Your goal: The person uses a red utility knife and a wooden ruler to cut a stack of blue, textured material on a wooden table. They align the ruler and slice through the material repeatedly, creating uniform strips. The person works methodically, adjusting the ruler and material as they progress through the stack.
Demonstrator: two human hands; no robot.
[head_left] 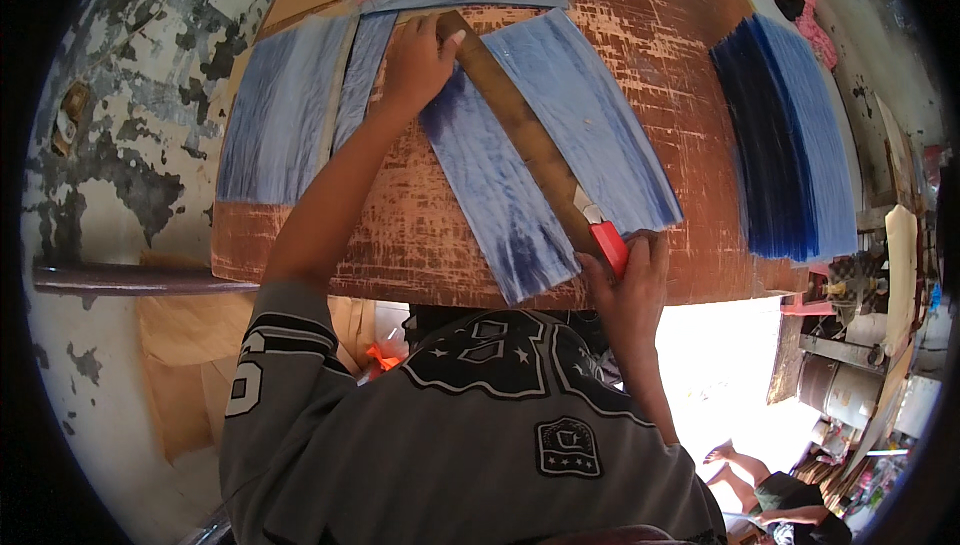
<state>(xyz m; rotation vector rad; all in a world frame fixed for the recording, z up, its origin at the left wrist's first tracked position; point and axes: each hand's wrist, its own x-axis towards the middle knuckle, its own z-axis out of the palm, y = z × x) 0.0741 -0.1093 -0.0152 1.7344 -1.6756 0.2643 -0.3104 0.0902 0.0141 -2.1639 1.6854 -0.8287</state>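
While beside blue sheeting (580,95), right grip (634,288) closed around red-handled cutter (609,248), left grip (421,67) on brown strip (518,130), closure unclear.

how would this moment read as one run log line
left hand: at far end of brown strip | right hand: holding red cutter, blade near strip's near end | blue material: both sides of strip

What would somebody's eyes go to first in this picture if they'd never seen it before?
Probably the bright red-handled cutter in the person's right grip, at the near end of a long brown strip slanting across blue sheeting. Next might come the thick stack of blue sheets on the right side of the brown table, then the patchy, peeling wall at far left.
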